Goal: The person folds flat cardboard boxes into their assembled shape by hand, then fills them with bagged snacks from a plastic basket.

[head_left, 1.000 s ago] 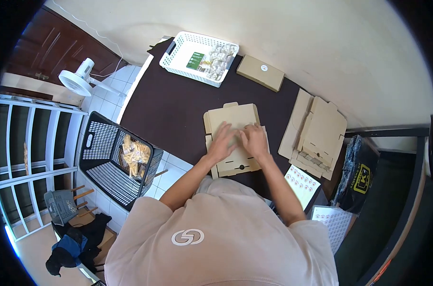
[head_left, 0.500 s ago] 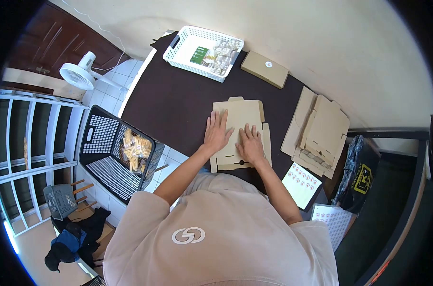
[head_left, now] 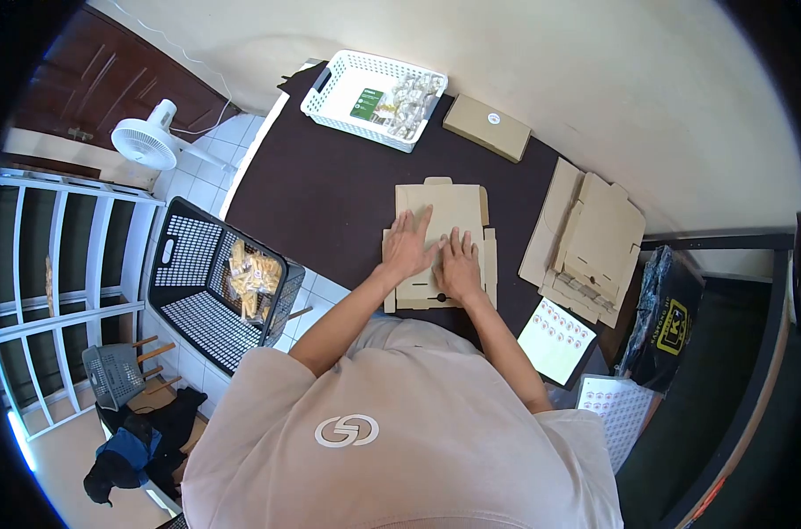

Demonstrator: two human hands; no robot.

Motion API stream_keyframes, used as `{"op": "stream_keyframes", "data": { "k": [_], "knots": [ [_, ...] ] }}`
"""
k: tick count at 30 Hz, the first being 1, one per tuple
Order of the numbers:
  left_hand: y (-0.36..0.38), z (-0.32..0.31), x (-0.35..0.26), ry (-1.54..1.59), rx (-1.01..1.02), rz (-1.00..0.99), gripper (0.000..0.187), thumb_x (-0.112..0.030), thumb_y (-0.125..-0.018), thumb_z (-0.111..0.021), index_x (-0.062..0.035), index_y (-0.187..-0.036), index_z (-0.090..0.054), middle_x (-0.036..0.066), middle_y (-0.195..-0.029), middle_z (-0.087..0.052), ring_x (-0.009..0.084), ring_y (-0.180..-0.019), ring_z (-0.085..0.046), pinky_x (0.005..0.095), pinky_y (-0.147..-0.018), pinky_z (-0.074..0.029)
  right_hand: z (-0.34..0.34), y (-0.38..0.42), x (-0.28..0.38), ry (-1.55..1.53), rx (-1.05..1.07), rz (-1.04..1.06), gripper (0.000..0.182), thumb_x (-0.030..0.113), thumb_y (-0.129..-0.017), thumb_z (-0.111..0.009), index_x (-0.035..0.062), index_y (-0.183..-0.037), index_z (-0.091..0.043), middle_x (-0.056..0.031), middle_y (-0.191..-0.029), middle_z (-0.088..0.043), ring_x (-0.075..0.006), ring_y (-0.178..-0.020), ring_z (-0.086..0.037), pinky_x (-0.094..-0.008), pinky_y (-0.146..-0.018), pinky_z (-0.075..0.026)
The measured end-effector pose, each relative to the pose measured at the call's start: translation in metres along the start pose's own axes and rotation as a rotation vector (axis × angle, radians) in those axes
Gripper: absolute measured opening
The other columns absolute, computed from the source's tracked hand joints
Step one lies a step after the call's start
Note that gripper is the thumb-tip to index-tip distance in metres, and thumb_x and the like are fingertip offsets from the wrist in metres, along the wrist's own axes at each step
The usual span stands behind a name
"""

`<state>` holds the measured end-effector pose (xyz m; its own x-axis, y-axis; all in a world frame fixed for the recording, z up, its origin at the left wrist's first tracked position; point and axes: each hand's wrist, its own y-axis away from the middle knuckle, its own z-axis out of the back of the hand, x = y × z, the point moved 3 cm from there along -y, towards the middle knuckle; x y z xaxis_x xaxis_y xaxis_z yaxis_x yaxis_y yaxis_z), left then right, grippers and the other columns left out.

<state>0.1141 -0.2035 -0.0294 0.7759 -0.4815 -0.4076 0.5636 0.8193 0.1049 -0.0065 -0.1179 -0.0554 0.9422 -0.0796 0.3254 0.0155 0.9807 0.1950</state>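
Flat carton (head_left: 453, 201): on the worktop (head_left: 321, 194), by its 6 o'clock edge, likely for close reach.
Left hand (head_left: 407, 250): spread on the carton, apparently steadying it.
Right hand (head_left: 459, 269): also laid flat, fingers closer together, probably sharing pressure.
Carton stack (head_left: 599, 247): 3 o'clock, seemingly aside yet reachable.

Cream wall (head_left: 612, 97) behind the dark-topped table (head_left: 299, 181). White tile floor (head_left: 235, 132). Brown panelled door (head_left: 109, 70) upper left, white fan (head_left: 146, 143) near it. White grid frame (head_left: 65, 319), dark panes. Bright light strip (head_left: 21, 443) at left edge.
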Motion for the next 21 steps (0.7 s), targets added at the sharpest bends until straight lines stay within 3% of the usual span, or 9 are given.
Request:
{"op": "stream_keyframes", "data": {
  "k": [2,3,5,8,10,13,17,19,21],
  "knots": [
    [0.005,0.010,-0.006,0.266,0.032,0.054,0.070,-0.033,-0.088,-0.065,-0.0055,-0.145,-0.036,0.032,-0.127,-0.051,0.0442,-0.121,-0.051,0.0480,-0.102,-0.042,0.002,0.000,-0.003,-0.001,-0.033,-0.012,0.069,0.024,-0.082,-0.068,0.0010,-0.141,-0.041,-0.0260,-0.153,-0.030,-0.0501,-0.140,-0.026,-0.0601,-0.111,-0.028],
    [0.006,0.013,-0.008,0.265,0.035,0.047,0.070,-0.033,-0.088,-0.065,-0.0055,-0.145,-0.036,0.032,-0.127,-0.051,0.0442,-0.121,-0.051,0.0480,-0.102,-0.042,0.011,-0.002,-0.003,-0.051,-0.021,-0.011,0.064,0.023,-0.082,-0.068,0.0007,-0.137,-0.046,-0.0269,-0.148,-0.036,-0.0480,-0.137,-0.031,-0.0575,-0.109,-0.031],
    [0.011,0.017,0.000,0.725,-0.086,0.303,0.057,-0.025,-0.085,-0.069,-0.0041,-0.134,-0.047,0.023,-0.111,-0.057,0.0381,-0.107,-0.057,0.0473,-0.089,-0.048,0.031,-0.010,-0.007,-0.101,-0.012,-0.013,0.059,0.022,-0.082,-0.068,0.0003,-0.133,-0.050,-0.0278,-0.144,-0.041,-0.0459,-0.134,-0.037,-0.0549,-0.108,-0.035],
    [0.030,0.008,0.004,0.607,-0.082,0.150,0.048,-0.024,-0.084,-0.071,-0.0053,-0.125,-0.053,0.019,-0.104,-0.055,0.0355,-0.099,-0.057,0.0464,-0.085,-0.047,0.044,-0.038,-0.022,-0.365,0.191,-0.180,0.052,0.018,-0.080,-0.070,-0.0016,-0.125,-0.054,-0.0267,-0.131,-0.052,-0.0431,-0.123,-0.049,-0.0491,-0.101,-0.043],
    [0.045,-0.010,0.012,0.447,-0.096,0.085,0.051,-0.026,-0.083,-0.072,-0.0072,-0.127,-0.052,0.018,-0.105,-0.054,0.0348,-0.099,-0.056,0.0463,-0.084,-0.046,0.049,-0.059,-0.029,-0.429,-0.044,-0.153,0.050,0.016,-0.080,-0.070,-0.0020,-0.123,-0.054,-0.0264,-0.125,-0.055,-0.0418,-0.115,-0.054,-0.0444,-0.099,-0.045],
    [0.059,-0.013,0.012,0.206,-0.047,0.037,0.059,-0.031,-0.081,-0.075,-0.0111,-0.131,-0.050,0.016,-0.109,-0.052,0.0334,-0.102,-0.053,0.0465,-0.083,-0.044,0.050,-0.098,-0.029,-0.355,-0.248,-0.027,0.052,0.016,-0.080,-0.071,-0.0011,-0.126,-0.054,-0.0244,-0.127,-0.056,-0.0421,-0.121,-0.051,-0.0458,-0.102,-0.044],
    [0.058,-0.009,0.007,0.108,0.085,0.084,0.077,-0.044,-0.078,-0.075,-0.0155,-0.142,-0.043,0.015,-0.113,-0.049,0.0318,-0.108,-0.048,0.0467,-0.087,-0.040,0.055,-0.127,-0.013,-0.253,-0.292,0.053,0.059,0.017,-0.081,-0.069,-0.0008,-0.134,-0.050,-0.0246,-0.137,-0.051,-0.0420,-0.131,-0.044,-0.0482,-0.107,-0.040],
    [0.055,-0.008,0.005,0.096,0.102,0.102,0.080,-0.045,-0.077,-0.076,-0.0169,-0.144,-0.042,0.015,-0.114,-0.049,0.0326,-0.108,-0.048,0.0467,-0.086,-0.041,0.050,-0.136,-0.002,-0.071,0.061,-0.040,0.066,0.024,-0.083,-0.069,0.0013,-0.140,-0.044,-0.0202,-0.146,-0.043,-0.0422,-0.137,-0.038,-0.0546,-0.107,-0.038],
    [0.053,-0.008,0.007,0.088,0.131,0.115,0.083,-0.046,-0.076,-0.076,-0.0183,-0.145,-0.040,0.016,-0.114,-0.049,0.0335,-0.108,-0.049,0.0468,-0.085,-0.041,0.042,-0.141,0.012,-0.022,0.135,-0.066,0.066,0.028,-0.085,-0.067,0.0022,-0.141,-0.043,-0.0187,-0.148,-0.041,-0.0426,-0.138,-0.035,-0.0574,-0.107,-0.037]
  ]
}}
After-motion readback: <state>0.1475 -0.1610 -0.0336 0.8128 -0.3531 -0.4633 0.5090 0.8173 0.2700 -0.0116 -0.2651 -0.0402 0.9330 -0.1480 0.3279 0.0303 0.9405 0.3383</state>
